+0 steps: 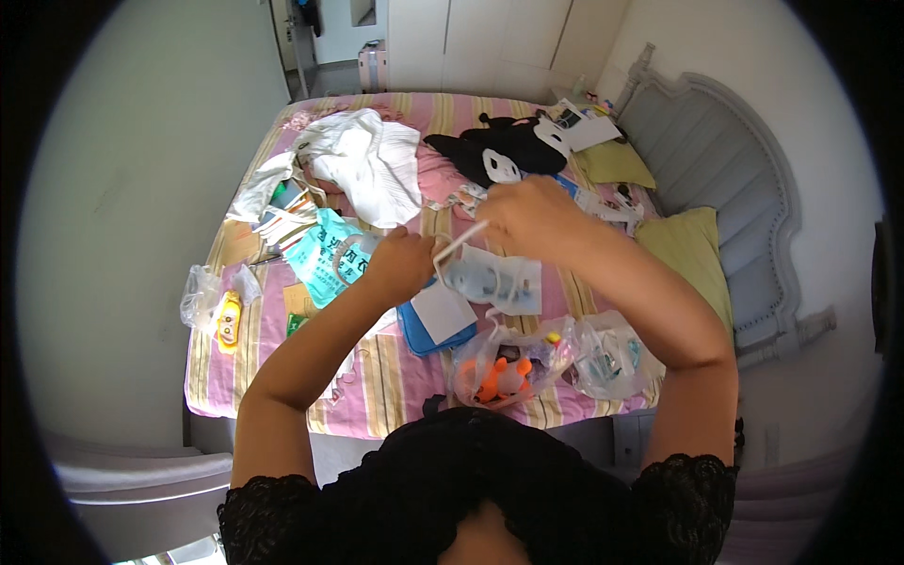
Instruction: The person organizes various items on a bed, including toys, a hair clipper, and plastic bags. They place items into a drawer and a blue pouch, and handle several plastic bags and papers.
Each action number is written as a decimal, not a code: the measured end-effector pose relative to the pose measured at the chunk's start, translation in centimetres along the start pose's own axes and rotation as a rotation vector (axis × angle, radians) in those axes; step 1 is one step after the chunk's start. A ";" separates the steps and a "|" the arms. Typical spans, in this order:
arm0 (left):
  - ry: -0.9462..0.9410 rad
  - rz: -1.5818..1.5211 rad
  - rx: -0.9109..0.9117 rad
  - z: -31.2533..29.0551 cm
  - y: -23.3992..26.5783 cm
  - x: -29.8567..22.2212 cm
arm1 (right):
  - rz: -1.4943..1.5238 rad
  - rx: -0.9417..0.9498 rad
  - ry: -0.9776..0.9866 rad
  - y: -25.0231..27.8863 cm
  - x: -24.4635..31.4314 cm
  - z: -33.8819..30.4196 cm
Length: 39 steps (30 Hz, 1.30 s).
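Above the middle of the bed, my left hand point(405, 261) is closed round a pale white cord. A straight stretch of the white cord point(460, 242) runs up to my right hand point(525, 217), whose fingers are also closed on it. A further pale loop shows just left of my left hand, and its ends are hidden by the fingers. Beneath my hands lie a clear bag with light-blue contents point(508, 282) and a blue flat case point(424, 328) with a white card point(444, 313) on top. A turquoise printed bag point(320, 254) is left of my left hand.
White cloth point(363, 160) and black-and-white plush items point(513, 151) cover the far bed. Near me are plastic bags, one with orange toys point(502, 379); a yellow toy-like item point(228, 320) lies left. Green pillows point(683, 250) lean by the grey headboard point(744, 188).
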<state>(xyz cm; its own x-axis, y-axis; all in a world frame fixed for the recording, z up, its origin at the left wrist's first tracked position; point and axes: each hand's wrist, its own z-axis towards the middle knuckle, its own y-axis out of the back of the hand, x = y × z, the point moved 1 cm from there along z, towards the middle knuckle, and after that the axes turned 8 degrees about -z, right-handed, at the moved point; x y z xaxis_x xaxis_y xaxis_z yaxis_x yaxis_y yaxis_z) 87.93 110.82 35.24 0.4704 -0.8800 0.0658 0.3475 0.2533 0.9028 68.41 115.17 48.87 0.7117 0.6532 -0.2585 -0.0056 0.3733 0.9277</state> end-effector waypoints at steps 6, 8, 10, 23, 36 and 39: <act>-0.107 -0.459 -0.281 -1.4 1.6 -2.1 | 0.360 0.185 -0.319 -5.7 -7.0 -1.7; -0.169 -0.499 -0.279 -1.4 2.5 -2.6 | 0.496 0.157 -0.363 -7.3 -7.2 -2.7; -0.170 -0.481 -0.113 -1.3 3.7 -3.1 | 0.541 0.201 -0.385 -8.4 -6.8 -3.5; 0.576 -1.318 -0.633 -6.1 1.7 4.1 | 0.859 0.558 -0.597 -12.6 -5.2 -13.8; 0.697 0.042 0.123 -5.5 1.0 8.8 | 0.534 0.077 -0.446 0.7 3.1 -17.3; 0.149 0.025 0.267 -3.6 0.0 4.3 | 0.342 -0.201 -0.550 3.8 -0.4 -16.1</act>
<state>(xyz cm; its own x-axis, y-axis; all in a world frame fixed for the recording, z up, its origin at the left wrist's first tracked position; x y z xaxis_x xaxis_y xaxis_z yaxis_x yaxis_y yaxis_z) 92.86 108.48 34.01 0.5965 -0.8014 0.0445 0.1176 0.1421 0.9828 56.80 126.89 48.16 0.9002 0.3461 0.2644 -0.3866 0.3557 0.8509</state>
